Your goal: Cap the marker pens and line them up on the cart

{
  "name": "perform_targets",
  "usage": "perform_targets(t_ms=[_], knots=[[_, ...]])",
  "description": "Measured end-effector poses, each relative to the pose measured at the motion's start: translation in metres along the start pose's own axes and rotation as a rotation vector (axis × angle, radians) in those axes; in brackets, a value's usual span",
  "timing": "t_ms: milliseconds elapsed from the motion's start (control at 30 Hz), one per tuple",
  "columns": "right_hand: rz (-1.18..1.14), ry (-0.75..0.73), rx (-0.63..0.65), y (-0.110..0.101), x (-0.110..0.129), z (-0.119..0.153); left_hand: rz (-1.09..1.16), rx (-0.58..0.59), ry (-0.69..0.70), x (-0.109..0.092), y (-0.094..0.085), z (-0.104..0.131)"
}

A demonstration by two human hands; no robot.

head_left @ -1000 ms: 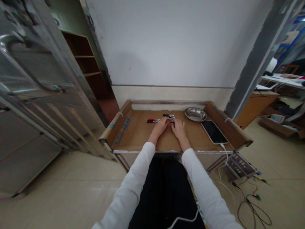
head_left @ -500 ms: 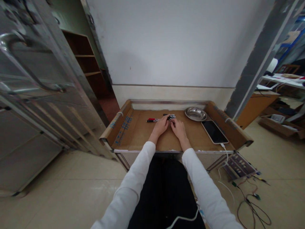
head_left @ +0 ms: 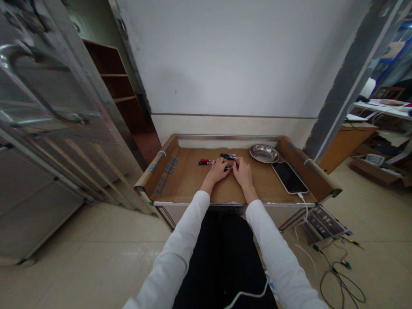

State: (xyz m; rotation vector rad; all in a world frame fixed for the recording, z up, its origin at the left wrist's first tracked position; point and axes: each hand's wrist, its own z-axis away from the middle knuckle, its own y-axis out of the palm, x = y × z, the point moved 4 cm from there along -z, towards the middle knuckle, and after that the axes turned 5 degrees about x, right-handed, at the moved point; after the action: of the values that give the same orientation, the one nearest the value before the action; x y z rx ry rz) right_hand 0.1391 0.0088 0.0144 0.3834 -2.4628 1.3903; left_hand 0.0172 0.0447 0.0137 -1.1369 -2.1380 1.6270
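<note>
Dark pen between two hands, left of the metal dish

The dark pen [head_left: 227, 168] lies left of the metal dish [head_left: 264, 154] and nearer the wearer, low over the cardboard-lined surface [head_left: 186, 182]. Its visible part runs roughly crosswise, left to right; fingers cover much of it, so which end is the tip cannot be told. The left hand [head_left: 217, 171] is nearly closed, its fingertips on the pen. The right hand [head_left: 243, 174] has curled, partly closed fingers at the pen's right end – whether they grip it cannot be told.

Left of the dish, just beyond the fingers, black pens [head_left: 228, 155] lie close together, their long axes also crosswise. Farther left of the dish lie a red pen [head_left: 204, 161] and a black pen [head_left: 204, 163], side by side and crosswise, their right ends close to the left hand. The right hand stands between the dark pen and the dish.

The phone [head_left: 289, 178] lies to the right of the dish and nearer the wearer – its far end just beside the rim, its long axis slanting toward the near right. A white cable [head_left: 303, 204] runs from its near end over the surface's front edge.
</note>
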Motion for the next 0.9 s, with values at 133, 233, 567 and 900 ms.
perform_targets(t_ms=[133, 233, 567, 900], knots=[[-0.015, 0.003, -0.027, -0.002, -0.001, 0.001, 0.108, -0.039, 0.074, -0.001, -0.003, -0.002], [-0.058, 0.003, -0.06, -0.005, -0.001, 0.002, 0.21, -0.159, 0.097, -0.001, -0.009, -0.001], [0.005, 0.036, -0.025, -0.011, 0.001, 0.003, 0.161, -0.244, 0.062, 0.001, -0.013, 0.001], [-0.277, -0.278, 0.071, -0.009, 0.016, 0.006, 0.265, -0.316, 0.029, 0.004, -0.018, 0.006]])
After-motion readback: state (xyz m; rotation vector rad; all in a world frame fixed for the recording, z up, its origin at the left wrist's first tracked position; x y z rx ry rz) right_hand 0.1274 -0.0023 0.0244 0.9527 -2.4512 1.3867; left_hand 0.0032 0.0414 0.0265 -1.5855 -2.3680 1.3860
